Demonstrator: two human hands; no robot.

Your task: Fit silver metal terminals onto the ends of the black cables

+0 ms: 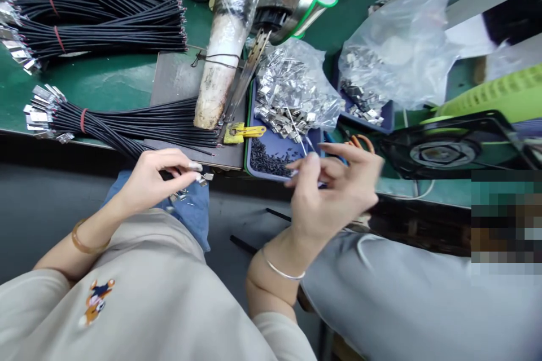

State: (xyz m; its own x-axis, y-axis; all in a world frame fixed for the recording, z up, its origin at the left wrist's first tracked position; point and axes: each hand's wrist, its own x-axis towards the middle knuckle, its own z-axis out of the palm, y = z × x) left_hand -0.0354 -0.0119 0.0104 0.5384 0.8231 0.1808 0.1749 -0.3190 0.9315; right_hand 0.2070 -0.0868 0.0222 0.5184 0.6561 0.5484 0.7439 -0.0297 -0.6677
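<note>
My left hand [158,177] is at the table's front edge, fingers pinched on a small metal terminal [204,178] at the end of black wires from the bundle [139,124]. My right hand [334,186] hovers in front of the blue tray [271,159], thumb and forefinger pinched on a thin wire [301,144] that rises toward the bag of metal clips [292,96]; the other fingers are spread.
More black wire bundles [97,17] with metal terminals lie at the back left on the green table. A wrapped tool on a stand [220,62] leans over a metal plate. A second bag of clips [381,56], a fan [444,149] and a green basket [499,93] are to the right.
</note>
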